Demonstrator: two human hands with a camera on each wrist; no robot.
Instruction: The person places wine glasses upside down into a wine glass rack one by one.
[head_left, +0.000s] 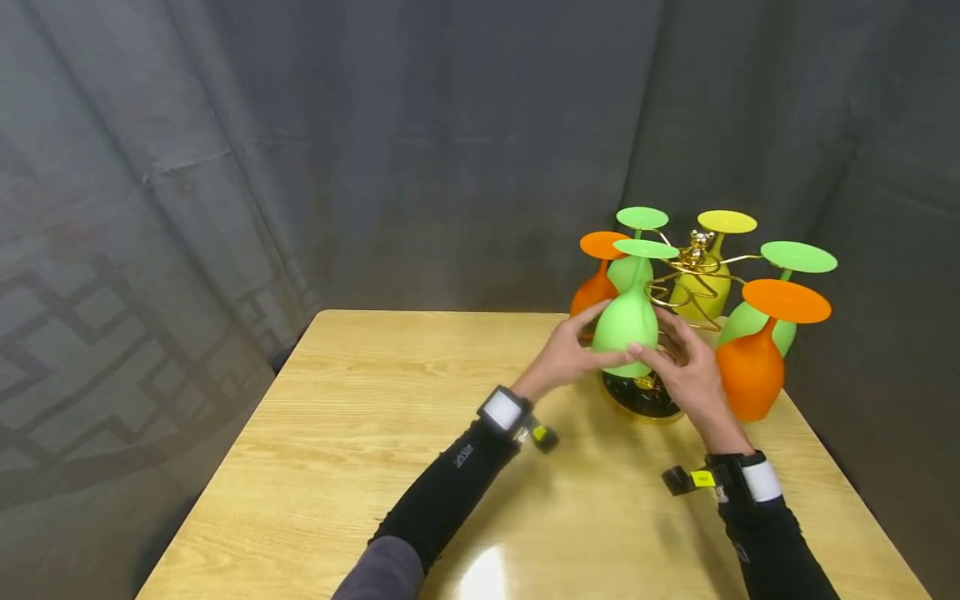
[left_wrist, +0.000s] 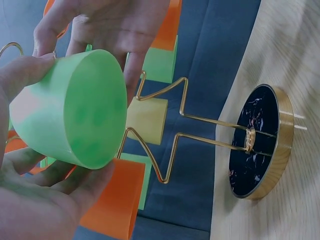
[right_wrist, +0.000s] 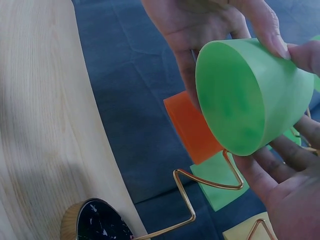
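A light green wine goblet [head_left: 626,321] hangs upside down on a gold wire rack [head_left: 693,260], its foot on top and its bowl downward. My left hand [head_left: 567,356] grips the bowl from the left. From the right, my right hand [head_left: 693,375] holds the same bowl, and both thumbs meet on its near side. In the left wrist view the goblet's open mouth [left_wrist: 97,110] shows, with fingers and thumbs around the outside. The right wrist view has the green bowl [right_wrist: 280,92] between both hands too. Part of its stem is hidden there.
Around the rack hang other upturned goblets: an orange one [head_left: 752,379] at right, a green one [head_left: 798,257], a yellow one [head_left: 705,292] behind, and an orange one [head_left: 592,290] at left. The rack's round black base [head_left: 637,400] stands on the wooden table [head_left: 360,417].
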